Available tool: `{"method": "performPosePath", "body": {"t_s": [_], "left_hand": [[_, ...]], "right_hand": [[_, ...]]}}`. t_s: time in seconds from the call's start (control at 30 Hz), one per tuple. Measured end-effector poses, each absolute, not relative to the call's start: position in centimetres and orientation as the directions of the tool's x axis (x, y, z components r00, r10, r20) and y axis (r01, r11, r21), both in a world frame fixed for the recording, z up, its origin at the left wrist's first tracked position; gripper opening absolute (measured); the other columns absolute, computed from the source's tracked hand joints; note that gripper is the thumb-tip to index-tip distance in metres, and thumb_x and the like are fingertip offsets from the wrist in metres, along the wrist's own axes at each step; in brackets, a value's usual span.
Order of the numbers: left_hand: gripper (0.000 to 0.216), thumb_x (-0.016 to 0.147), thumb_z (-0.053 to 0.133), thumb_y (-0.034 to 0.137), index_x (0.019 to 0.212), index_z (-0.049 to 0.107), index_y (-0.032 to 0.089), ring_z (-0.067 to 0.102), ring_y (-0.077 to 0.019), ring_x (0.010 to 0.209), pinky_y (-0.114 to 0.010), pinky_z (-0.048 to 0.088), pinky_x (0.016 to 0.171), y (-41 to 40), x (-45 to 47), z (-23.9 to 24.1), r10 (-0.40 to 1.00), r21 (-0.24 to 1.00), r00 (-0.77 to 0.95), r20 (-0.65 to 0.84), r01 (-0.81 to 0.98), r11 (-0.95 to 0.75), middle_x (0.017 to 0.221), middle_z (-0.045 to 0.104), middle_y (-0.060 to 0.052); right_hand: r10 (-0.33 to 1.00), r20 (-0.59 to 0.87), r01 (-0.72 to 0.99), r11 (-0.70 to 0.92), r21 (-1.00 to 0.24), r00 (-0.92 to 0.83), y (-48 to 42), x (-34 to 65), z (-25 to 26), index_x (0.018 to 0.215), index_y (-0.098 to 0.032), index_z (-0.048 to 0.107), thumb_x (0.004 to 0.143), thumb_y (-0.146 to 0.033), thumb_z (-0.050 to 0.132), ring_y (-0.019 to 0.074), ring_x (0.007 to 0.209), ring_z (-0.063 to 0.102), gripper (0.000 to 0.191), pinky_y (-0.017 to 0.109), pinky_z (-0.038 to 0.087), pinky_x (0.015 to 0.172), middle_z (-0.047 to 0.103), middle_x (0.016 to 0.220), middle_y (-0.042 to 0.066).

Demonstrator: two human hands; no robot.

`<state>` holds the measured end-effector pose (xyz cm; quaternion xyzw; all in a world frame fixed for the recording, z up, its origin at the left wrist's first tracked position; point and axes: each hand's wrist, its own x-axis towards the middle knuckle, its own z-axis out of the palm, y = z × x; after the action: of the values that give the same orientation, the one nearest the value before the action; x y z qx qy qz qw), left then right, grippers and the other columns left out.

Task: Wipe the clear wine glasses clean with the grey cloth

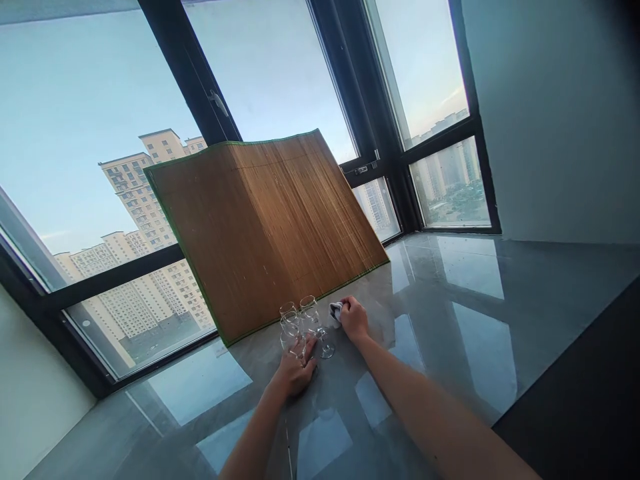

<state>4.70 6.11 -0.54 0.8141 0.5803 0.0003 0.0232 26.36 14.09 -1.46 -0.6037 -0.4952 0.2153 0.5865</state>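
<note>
Several clear stemmed glasses (310, 313) stand close together on the glossy grey tiled surface, in front of a brown slatted mat. My left hand (299, 371) is at the nearest glass on the left (290, 329), its fingers closed about the lower part. Some of that grip is hard to see through the overlapping clear glass. Just right of the group, my right hand (355, 320) is closed on a bunched whitish-grey cloth (336, 311). The cloth sits a little apart from the right-hand glass, whose round foot (327, 351) shows on the tiles.
Behind the glasses the brown mat (270, 233), edged in green, leans against the windows. Dark window frames (200, 80) with handles surround the far side, with tall buildings outside. The tiled surface (430, 287) reflects the windows, and a dark area (580, 400) borders it at lower right.
</note>
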Motion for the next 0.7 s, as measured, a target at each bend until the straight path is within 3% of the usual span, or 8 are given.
{"method": "performPosePath", "body": {"t_s": [0.17,0.37,0.7], "left_hand": [[0.064,0.093,0.033,0.037,0.156,0.03,0.024,0.013,-0.0201,0.154,-0.041,0.008,0.125,5.2,3.7,-0.3,0.96,0.04,0.276,-0.046,0.961,-0.274,0.166,0.019,0.001],[0.065,0.092,0.032,0.032,0.154,0.034,0.015,0.016,-0.0208,0.153,-0.04,0.007,0.126,3.4,2.2,0.0,0.967,0.008,0.248,-0.057,0.969,-0.248,0.165,0.022,-0.007],[0.063,0.092,0.033,0.03,0.154,0.033,0.019,0.02,-0.0195,0.152,-0.039,0.01,0.125,0.4,-0.2,0.5,0.976,0.02,0.212,-0.048,0.977,-0.212,0.165,0.025,-0.005]], "right_hand": [[0.854,0.314,0.349,0.17,-0.922,0.414,14.1,26.4,-1.4,0.094,-0.02,0.072,0.091,-0.016,0.044,0.0199,0.082,0.066,0.028,0.025,0.04,0.067,0.075,0.089,0.007],[0.862,0.307,0.354,0.162,-0.921,0.403,14.3,26.4,-1.6,0.098,-0.019,0.072,0.091,-0.016,0.043,0.0215,0.086,0.066,0.03,0.027,0.041,0.071,0.075,0.094,0.009],[0.87,0.306,0.357,0.164,-0.92,0.387,14.0,26.7,-1.3,0.097,-0.019,0.073,0.091,-0.016,0.044,0.0204,0.086,0.065,0.031,0.027,0.043,0.074,0.074,0.093,0.008]]}}
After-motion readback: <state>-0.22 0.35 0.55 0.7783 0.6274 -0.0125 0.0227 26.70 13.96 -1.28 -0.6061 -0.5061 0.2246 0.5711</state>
